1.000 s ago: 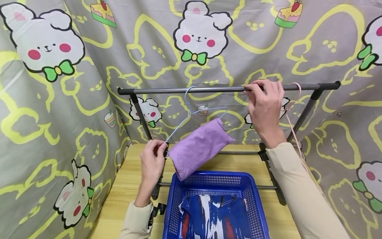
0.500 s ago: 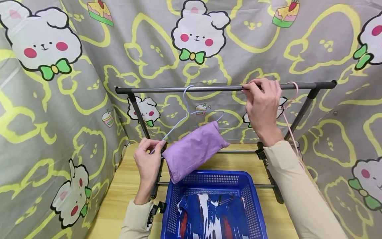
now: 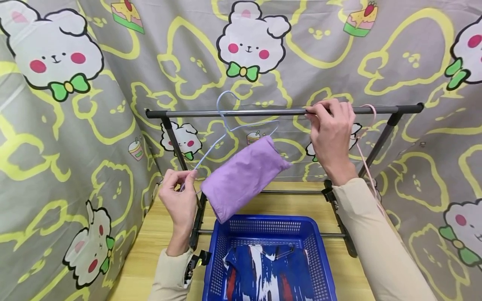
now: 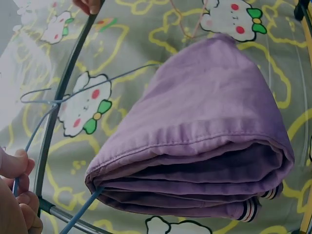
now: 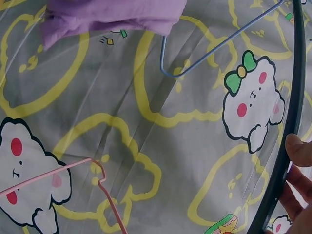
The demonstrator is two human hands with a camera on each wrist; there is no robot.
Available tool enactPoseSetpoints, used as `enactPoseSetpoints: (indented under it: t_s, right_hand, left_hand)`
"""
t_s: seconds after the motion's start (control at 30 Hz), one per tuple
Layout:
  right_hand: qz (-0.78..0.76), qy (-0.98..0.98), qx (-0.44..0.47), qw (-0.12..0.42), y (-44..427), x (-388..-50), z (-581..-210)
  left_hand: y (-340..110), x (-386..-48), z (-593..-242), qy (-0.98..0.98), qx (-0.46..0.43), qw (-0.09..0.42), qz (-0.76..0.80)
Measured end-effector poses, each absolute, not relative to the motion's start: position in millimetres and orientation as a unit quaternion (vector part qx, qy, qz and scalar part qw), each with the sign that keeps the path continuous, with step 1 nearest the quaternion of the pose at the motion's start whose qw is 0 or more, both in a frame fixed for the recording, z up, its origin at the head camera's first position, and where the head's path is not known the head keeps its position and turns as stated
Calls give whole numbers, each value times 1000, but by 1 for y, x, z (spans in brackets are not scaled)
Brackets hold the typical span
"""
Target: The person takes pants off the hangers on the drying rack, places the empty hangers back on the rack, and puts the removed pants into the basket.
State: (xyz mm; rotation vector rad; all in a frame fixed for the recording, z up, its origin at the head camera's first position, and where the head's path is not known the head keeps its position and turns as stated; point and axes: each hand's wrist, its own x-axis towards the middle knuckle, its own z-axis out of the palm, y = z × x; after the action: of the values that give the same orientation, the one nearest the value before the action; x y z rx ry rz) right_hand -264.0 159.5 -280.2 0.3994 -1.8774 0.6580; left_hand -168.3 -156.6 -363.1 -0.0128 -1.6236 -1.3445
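1. At the lower left shoulder of the blue hanger [image 3: 211, 150], the left hand [image 3: 178, 198] pinched the wire between thumb and fingers.
2. Over the hanger's lower bar lay the purple garment [image 3: 242, 177], folded and tilted, its right end higher than its left; in the head view its lowest corner overlapped the far rim of the blue basket [image 3: 321, 265].
3. From the left wrist, several layers showed at the garment's near end, with striped edging at the lower right.
4. The hanger's hook rose above the dark rail [image 3: 263, 112]; whether the two touched could not be told.
5. The right hand [image 3: 333, 133] gripped the rail well to the right of that hook, its fingers curled and its thumb against the bar.
6. Just right of this hand, the pink hanger [image 3: 363, 158] hung from the rail.
7. The basket stood on the wooden table [image 3: 141, 259], with the blue, white and red garment [image 3: 271, 274] inside.
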Motion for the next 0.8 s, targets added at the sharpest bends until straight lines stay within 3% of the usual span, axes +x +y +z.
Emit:
enactPoseSetpoints:
  t_s: [0.53,0.8]
  right_hand:
    - [278,-793,159,518,158,-262,-279]
    - [265,-805,165,504,162,-258,-280]
  left_hand:
    - [-161,-118,-347,-663,-23,504,-552]
    - [-172,-117,-386,-686,-42,451,-570]
